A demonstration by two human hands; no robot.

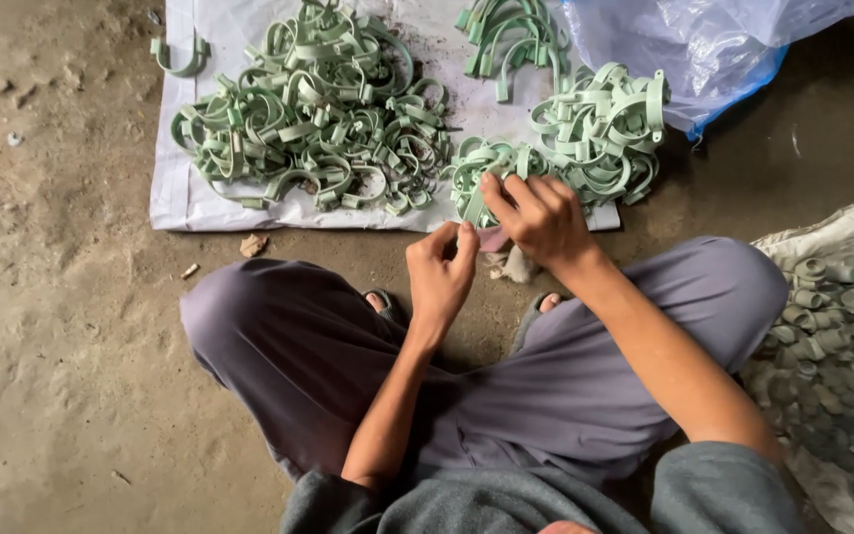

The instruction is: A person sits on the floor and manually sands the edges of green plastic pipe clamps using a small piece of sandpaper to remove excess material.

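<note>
Person's sitting cross-legged on a dirt floor [61, 326] with a white sheet [175, 198] spread out in front, and it's covered in pale green plastic clips. The big loose heap [308, 119] sits on the left half of the sheet, a tidier nested bunch [600, 133] on the right half, and a small cluster [476, 178] right at the sheet's near edge.

The left hand [442, 277] is pinched shut, thumb and fingers together on what looks like one green clip [469, 210] at the bottom of that small cluster. The right hand [541, 218] is curled over the same cluster, fingers closed down on it, just above and to the right of the left hand, the two nearly touching. So the clip is right at the fingertips of both hands, at the front lip of the sheet, just past the knees.

What could go sideways, as far as I can judge: these clips hook into each other, so pulling one probably drags a tangle of neighbours along and off the sheet into the dirt. The nested bunch sits touching the cluster, so a tug could knock its order loose too. There's also a sack of grey-green ring fittings [842, 326] by the right knee, and a blue-edged clear plastic bag [704, 49] at top right.
</note>
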